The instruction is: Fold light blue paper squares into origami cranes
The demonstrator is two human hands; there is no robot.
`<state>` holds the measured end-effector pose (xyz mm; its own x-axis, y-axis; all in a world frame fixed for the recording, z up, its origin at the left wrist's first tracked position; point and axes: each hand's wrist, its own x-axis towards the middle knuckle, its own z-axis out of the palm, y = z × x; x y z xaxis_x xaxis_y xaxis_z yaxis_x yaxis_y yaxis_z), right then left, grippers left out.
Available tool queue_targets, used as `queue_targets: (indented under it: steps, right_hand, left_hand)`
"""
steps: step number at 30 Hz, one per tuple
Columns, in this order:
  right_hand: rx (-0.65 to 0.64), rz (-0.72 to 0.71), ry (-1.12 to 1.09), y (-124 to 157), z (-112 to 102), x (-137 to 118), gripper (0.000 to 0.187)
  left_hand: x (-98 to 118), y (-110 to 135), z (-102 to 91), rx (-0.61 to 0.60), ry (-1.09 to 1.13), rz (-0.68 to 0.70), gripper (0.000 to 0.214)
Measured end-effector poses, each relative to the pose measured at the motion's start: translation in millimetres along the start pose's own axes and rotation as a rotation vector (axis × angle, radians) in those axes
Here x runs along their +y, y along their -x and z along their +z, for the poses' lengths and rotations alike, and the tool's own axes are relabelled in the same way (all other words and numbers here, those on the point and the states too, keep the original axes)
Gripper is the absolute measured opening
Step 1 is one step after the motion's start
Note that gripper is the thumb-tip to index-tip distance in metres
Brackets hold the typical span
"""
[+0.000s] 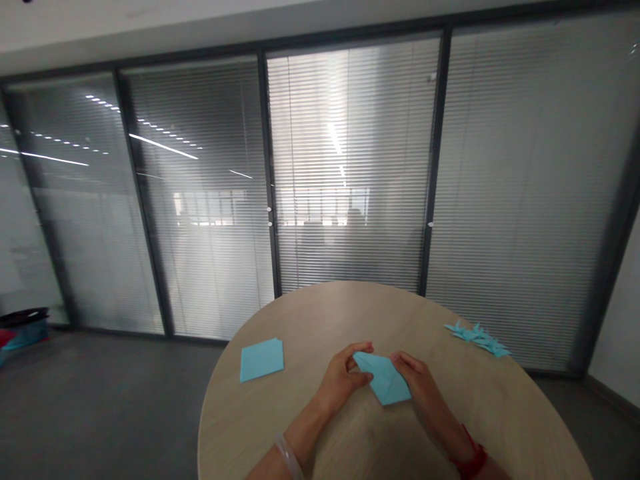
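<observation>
Starting at the far left, we see a dark bag with red and teal items [23, 331] on the grey floor [110, 400], well apart from everything else. The round, pale wood-grain surface [320, 310] juts in from the bottom of the view. On its left side lies a small stack of blue paper squares [261, 359], flat and a little skewed, just beyond reach of neither hand in particular but nearer our left hand [344, 377].

That left hand is curled, with thumb and fingers pinching the upper-left end of a folded blue paper [384, 380]; a clear bangle [289, 457] circles its wrist. The paper sits near the middle of the surface's near half, held up between both hands. Its kite-like long axis runs diagonally, and its narrow tip points up and left into the left hand's grip.

Our right hand [414, 377] is arched, its fingertips pressed on the paper's upper-right edge; we cannot tell where its thumb sits. A red band [469, 460] wraps that wrist.

Further right, a cluster of folded blue paper shapes [477, 338] lies near the surface's far edge. A glass partition with blinds [350, 167] fills the background.
</observation>
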<state>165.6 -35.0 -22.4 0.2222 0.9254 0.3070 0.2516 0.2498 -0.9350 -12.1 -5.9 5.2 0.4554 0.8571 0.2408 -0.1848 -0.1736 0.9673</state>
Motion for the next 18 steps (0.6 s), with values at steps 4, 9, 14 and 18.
queue_targets:
  steps: [4, 9, 14, 18]
  right_hand:
    - [-0.001, -0.022, 0.040, -2, -1, 5, 0.037]
    - [-0.027, -0.022, 0.104, -5, -2, 9, 0.034]
    - [-0.034, -0.028, 0.191, -1, 1, 1, 0.033]
    - [-0.076, -0.037, 0.249, 2, 3, -5, 0.034]
  left_hand:
    - [-3, -2, -0.2, 0.019, -0.017, 0.004, 0.044]
    - [-10, -4, -3.8, 0.067, -0.218, 0.007, 0.031]
    - [-8, -3, -6.1, 0.098, -0.579, 0.197, 0.021]
    - [-4, 1, -3.8, 0.017, -0.754, 0.240, 0.022]
